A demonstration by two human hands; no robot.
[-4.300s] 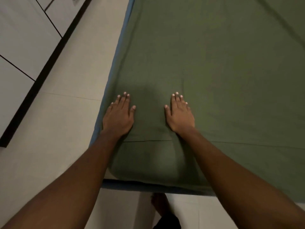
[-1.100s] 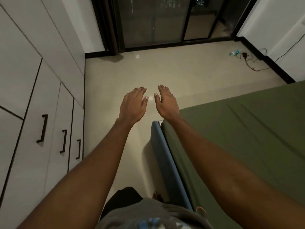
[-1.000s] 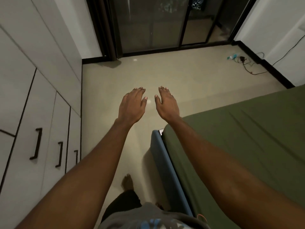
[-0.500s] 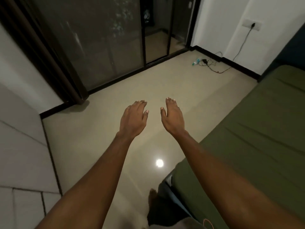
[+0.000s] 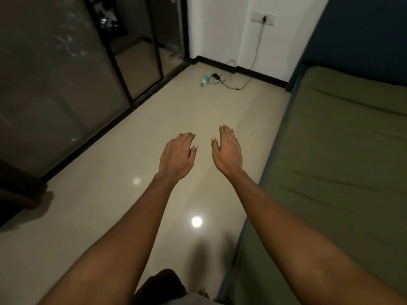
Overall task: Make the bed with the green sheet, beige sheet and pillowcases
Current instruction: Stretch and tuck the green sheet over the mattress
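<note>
Head camera: I see both arms stretched forward over the pale tiled floor [image 5: 110, 205], alongside the bed. My left hand [image 5: 176, 158] and right hand [image 5: 228, 153] hang in the air side by side, palms down, fingers straight and loose, grasping nothing and touching nothing. The green sheet [image 5: 341, 161] lies spread over the mattress to the right of my right arm, faintly creased, reaching the dark blue headboard [image 5: 363, 36]. Dark glass doors [image 5: 55, 84] line the left. By the far wall a small bottle [image 5: 204, 80] lies beside a tangled cable [image 5: 233, 84] running up to a wall socket [image 5: 263, 18].
</note>
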